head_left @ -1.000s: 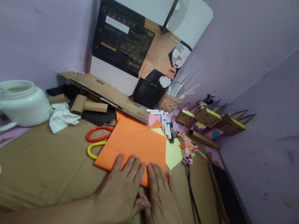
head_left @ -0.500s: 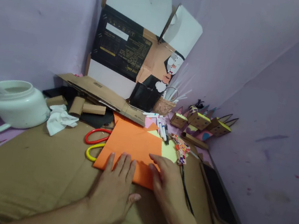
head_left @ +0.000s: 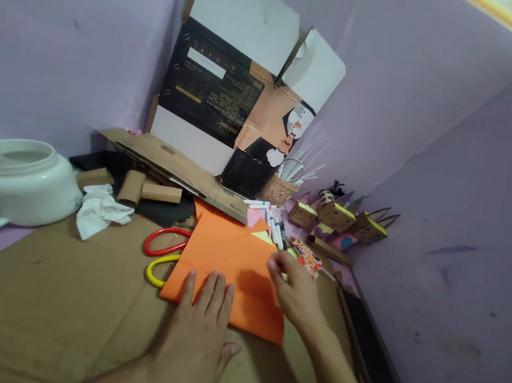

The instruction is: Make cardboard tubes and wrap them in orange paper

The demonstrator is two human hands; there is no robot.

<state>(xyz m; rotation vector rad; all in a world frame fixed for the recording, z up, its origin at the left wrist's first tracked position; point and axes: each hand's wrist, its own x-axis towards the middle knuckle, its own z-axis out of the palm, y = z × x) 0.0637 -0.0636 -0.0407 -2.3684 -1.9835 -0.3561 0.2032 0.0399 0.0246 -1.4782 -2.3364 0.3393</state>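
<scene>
A folded sheet of orange paper (head_left: pixel 232 249) lies on the brown cardboard before me. My left hand (head_left: pixel 197 331) rests flat on its lower part, fingers spread and pointing away from me. At the paper's right edge is my right hand (head_left: pixel 294 285) with its fingers curled closed; what they hold, if anything, is hidden. The paper's near right corner curves slightly. From under its left side stick out the red handle (head_left: pixel 165 242) and yellow handle (head_left: pixel 156 271) of scissors, their blades covered.
A white pot (head_left: pixel 23 187) stands left, beside crumpled tissue (head_left: pixel 100 212) and cardboard rolls (head_left: pixel 161 193). Behind are an unfolded box (head_left: pixel 219 82), several markers (head_left: pixel 274 228) and a cup of sticks (head_left: pixel 280 190). Cardboard figures (head_left: pixel 337 216) and a patterned object (head_left: pixel 306 258) are on the right.
My right hand has lifted off the paper's lower right part, moved up toward its right edge and curled its fingers. My left hand stays flat on the paper. The view has shifted slightly.
</scene>
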